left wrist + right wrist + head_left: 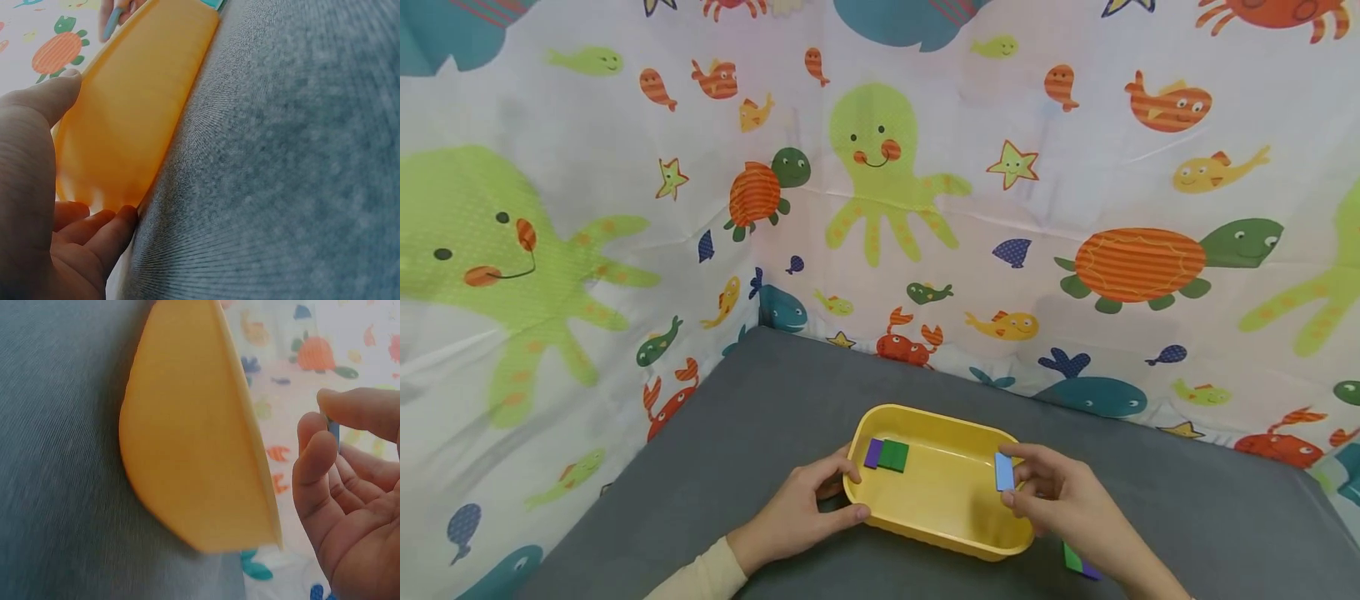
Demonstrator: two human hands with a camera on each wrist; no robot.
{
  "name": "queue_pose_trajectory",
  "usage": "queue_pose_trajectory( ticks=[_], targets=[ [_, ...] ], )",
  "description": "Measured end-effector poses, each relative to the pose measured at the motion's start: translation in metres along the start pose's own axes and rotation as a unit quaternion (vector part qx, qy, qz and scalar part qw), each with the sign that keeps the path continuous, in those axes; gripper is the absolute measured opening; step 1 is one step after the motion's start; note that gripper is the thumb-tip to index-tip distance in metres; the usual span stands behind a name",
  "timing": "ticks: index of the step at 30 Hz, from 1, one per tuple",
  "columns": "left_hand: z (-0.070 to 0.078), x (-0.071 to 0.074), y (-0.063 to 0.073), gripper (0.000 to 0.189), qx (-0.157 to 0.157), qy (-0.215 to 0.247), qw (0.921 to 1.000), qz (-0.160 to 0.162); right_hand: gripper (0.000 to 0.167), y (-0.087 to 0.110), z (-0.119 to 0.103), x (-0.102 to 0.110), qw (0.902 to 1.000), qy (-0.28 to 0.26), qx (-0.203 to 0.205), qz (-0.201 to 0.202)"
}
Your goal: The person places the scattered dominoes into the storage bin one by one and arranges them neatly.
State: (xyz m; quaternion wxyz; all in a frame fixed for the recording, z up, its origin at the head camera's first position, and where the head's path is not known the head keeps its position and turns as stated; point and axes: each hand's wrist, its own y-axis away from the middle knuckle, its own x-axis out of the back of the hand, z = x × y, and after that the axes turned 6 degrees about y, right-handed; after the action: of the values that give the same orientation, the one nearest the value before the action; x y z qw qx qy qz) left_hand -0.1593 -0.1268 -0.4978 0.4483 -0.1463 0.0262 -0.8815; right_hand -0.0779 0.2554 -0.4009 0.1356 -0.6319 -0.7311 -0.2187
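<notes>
A yellow plastic tub (943, 492) stands on the grey cloth in the head view. My left hand (801, 510) grips its left end, thumb at the near rim and fingers around the end wall; the left wrist view has the fingertips (128, 212) low against that wall. Over the tub's right end, my right hand (1063, 487) pinches a small flat light blue tile (1003, 472) between thumb and fingers. In the right wrist view the tile (334, 434) shows edge-on, mostly covered by fingers. Inside the tub, at its left end, a green tile (892, 456) lies against a purple tile (873, 452).
On the grey cloth (790, 400), right of the tub and partly behind my right forearm, lie a green piece (1072, 557) and a purple piece (1089, 572). A white curtain (925, 225) printed with sea animals hangs behind and along the left.
</notes>
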Motion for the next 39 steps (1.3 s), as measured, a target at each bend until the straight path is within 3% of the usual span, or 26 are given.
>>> queue_pose_trajectory(
  ticks=[10,20,29,39],
  targets=[
    [-0.004,-0.004,-0.003,0.027,-0.007,0.007,0.9999,-0.009,0.064,-0.026,-0.01,-0.019,1.0,-0.007,0.005,0.004],
    [-0.003,-0.001,-0.001,0.027,-0.003,0.004,1.0,-0.003,0.06,-0.054,-0.017,-0.042,0.9992,-0.008,0.039,-0.007],
    [-0.003,0.0,0.001,0.025,-0.003,-0.008,1.0,0.0,0.058,-0.074,-0.024,-0.064,0.9986,-0.027,0.04,-0.021],
    [-0.001,-0.001,0.0,0.026,-0.023,-0.01,0.9997,-0.007,0.054,-0.089,-0.028,-0.076,0.9996,-0.01,0.022,-0.017]
  ],
)
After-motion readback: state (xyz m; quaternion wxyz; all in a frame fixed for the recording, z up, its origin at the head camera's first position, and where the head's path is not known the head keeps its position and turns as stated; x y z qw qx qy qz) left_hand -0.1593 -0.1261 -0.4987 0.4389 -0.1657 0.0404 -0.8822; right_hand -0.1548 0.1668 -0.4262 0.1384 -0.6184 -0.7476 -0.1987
